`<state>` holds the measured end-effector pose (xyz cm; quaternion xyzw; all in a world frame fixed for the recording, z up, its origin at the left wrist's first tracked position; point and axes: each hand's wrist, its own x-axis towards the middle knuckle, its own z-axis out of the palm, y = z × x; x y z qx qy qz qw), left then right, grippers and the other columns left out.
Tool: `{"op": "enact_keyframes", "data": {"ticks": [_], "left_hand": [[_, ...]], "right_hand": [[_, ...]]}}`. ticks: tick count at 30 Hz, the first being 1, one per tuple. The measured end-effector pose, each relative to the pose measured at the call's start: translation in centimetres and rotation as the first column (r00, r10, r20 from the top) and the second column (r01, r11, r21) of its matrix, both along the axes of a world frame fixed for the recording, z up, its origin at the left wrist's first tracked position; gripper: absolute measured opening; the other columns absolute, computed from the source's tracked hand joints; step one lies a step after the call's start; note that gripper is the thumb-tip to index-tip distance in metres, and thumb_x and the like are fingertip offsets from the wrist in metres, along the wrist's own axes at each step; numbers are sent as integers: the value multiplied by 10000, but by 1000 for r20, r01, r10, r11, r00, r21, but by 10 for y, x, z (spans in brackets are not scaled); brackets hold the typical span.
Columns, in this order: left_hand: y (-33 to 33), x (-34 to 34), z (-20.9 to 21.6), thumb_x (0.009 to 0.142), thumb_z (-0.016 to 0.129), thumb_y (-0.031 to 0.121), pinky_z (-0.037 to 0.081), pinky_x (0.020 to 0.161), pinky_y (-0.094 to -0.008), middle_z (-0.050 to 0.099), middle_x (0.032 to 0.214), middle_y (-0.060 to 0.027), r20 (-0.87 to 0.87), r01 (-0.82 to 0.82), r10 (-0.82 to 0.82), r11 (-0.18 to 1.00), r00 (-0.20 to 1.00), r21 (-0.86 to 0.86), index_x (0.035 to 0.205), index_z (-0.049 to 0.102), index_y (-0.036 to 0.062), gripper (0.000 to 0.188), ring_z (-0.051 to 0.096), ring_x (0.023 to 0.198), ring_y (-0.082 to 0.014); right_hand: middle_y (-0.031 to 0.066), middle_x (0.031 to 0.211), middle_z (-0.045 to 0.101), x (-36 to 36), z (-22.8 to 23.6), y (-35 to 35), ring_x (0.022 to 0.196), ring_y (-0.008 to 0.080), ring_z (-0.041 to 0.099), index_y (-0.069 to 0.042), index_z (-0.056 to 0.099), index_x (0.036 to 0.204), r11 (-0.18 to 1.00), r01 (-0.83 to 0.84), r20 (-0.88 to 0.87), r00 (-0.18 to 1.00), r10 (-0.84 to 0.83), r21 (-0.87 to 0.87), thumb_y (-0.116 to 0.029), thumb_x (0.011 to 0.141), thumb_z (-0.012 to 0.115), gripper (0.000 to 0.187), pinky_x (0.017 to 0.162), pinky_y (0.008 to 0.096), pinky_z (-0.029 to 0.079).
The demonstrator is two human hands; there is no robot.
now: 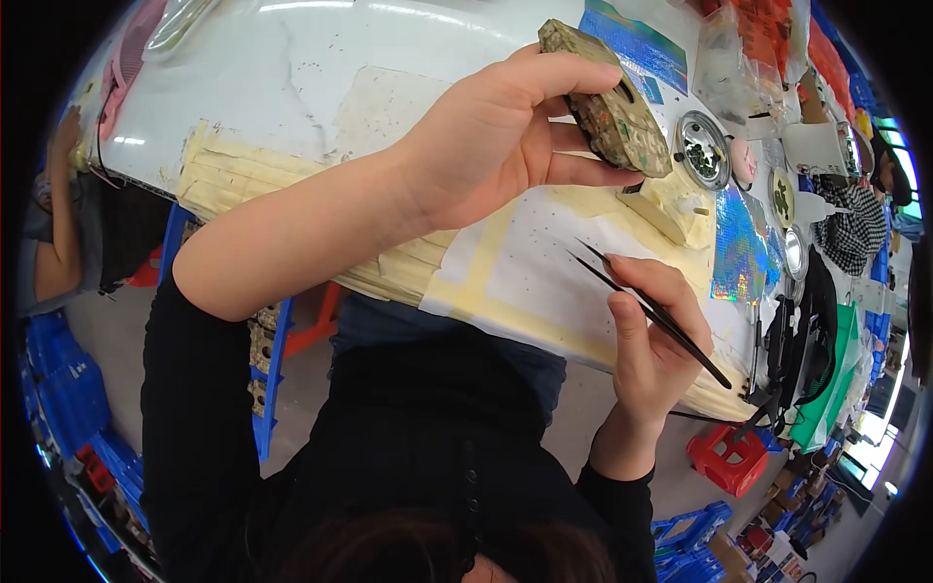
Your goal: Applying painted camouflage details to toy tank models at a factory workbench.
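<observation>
My left hand [501, 131] grips a speckled, stone-like object [622, 131] by its edges, thumb on the upper side and fingers on the lower. The object is a thick brown-green slab, tilted above the table, with a dark opening in its face. My right hand [661, 325] is closed round black pointed tweezers [671, 325]. Their two tips are apart, with nothing visible between them, over a white paper sheet [525, 253] strewn with tiny dark specks. Just beyond the slab, a round metal dish [720, 178] holds small dark green pieces.
A cream-coloured block [671, 219] stands under the slab. Iridescent blue sheets [734, 248] lie on the right and at the back. Bottles, bags and a checked cloth [853, 233] crowd the right side. A red stool [729, 462] stands below. Another person's arm [63, 214] shows at far left.
</observation>
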<state>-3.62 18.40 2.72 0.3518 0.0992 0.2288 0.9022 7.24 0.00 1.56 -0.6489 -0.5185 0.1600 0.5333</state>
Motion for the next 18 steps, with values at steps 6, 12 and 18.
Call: {"op": "enact_keyframes", "data": {"ticks": [6,12,18], "left_hand": [[-1,-1,2,954,439,211,524,915,-398,569,1163,-153,1,2,-2,1000,1000,-4,1210,451,-44,362,595,1064,-233],[0,-1,1,953,440,213,533,901,-394,573,1154,-153,11,5,-5,1000,1000,-5,1202,455,-42,356,600,1054,-229],[0,-1,1,953,438,213,536,898,-393,576,1152,-155,26,9,-9,1000,1000,-11,1203,454,-45,359,603,1050,-226]], "right_hand": [[146,911,671,-9,-7,2,823,181,642,30,591,899,998,59,-271,961,-50,26,7,802,689,140,778,267,487],[130,866,669,-9,-11,6,782,159,638,29,590,877,999,32,-85,996,-32,-2,0,806,689,125,740,248,485],[98,799,663,-14,-6,14,710,128,602,26,614,842,996,25,-12,1000,-26,-86,-28,806,698,106,680,234,475]]}}
